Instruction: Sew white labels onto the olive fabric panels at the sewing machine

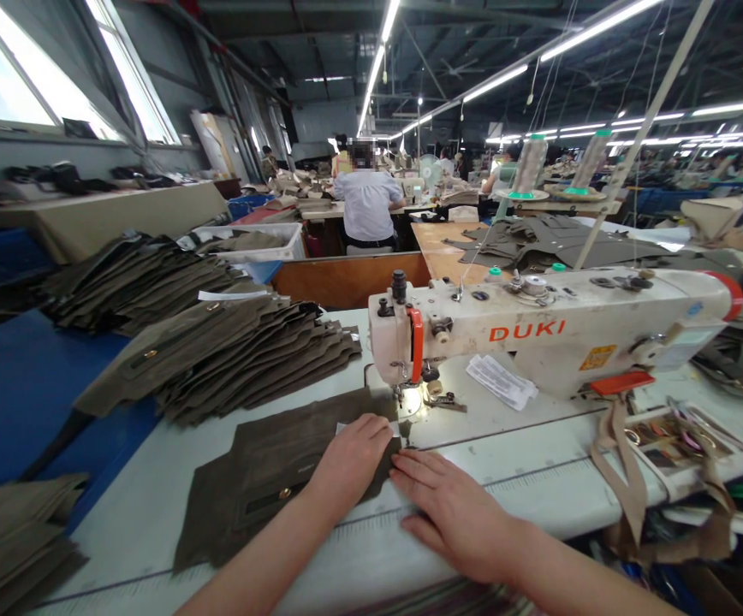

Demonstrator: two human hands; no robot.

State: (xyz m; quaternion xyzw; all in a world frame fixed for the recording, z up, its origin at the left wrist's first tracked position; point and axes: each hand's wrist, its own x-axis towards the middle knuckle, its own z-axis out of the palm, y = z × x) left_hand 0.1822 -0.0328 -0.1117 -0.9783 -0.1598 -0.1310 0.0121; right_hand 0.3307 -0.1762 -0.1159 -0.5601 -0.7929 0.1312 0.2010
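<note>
A dark olive fabric panel (pixel 269 453) with a zipped slot and a small brass-coloured zip pull lies flat on the sewing machine table, its far right edge close to the needle area. My left hand (pixel 355 453) rests on the panel, fingers bent and pressed together over a white label (pixel 395 429), which shows partly on either side of them. Flat at the panel's right edge lies my right hand (pixel 452 505), fingers stretched out and touching the fabric. The white sewing machine (pixel 461 334), marked DUKI, stands just beyond both hands, its lamp lit.
Stacked olive panels (pixel 249 351) stand left of the machine, with another pile (pixel 18 539) at lower left. White printed labels (pixel 502 382) lie under the machine arm. A tray of small tools (pixel 686 441) and tan strips (pixel 619 470) are at right. A co-worker (pixel 366 205) sits ahead.
</note>
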